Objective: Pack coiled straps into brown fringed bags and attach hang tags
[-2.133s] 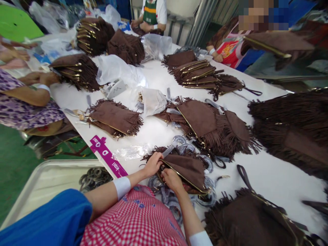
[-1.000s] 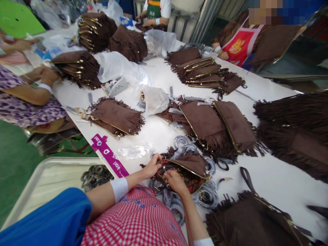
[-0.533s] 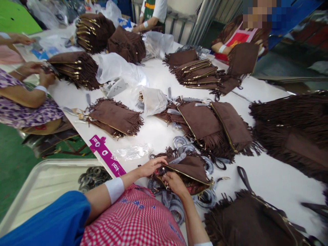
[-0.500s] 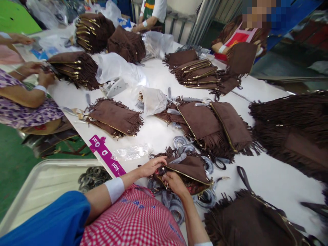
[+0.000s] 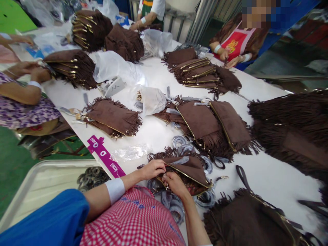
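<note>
A brown fringed bag lies in front of me, its gold zip open and a patterned lining showing inside. At the zip's left end, my left hand is closed, with the fingertips pinched at the bag's edge. Close beside it, my right hand is closed on the near edge of the opening, thumb towards the left fingertips. Any small part between the fingertips is hidden. Coiled straps in clear wrapping lie under and around the bag.
More fringed bags lie beyond, and another bag is at my right. A white bin holding dark coils stands at lower left. Purple tape marks the table edge. Co-workers' hands are at the far left and others at upper right.
My left fingers have drawn together and down over a dark piece with a shiny stud at the bag's edge, now covered. The co-worker at upper right no longer holds up a brown bag.
</note>
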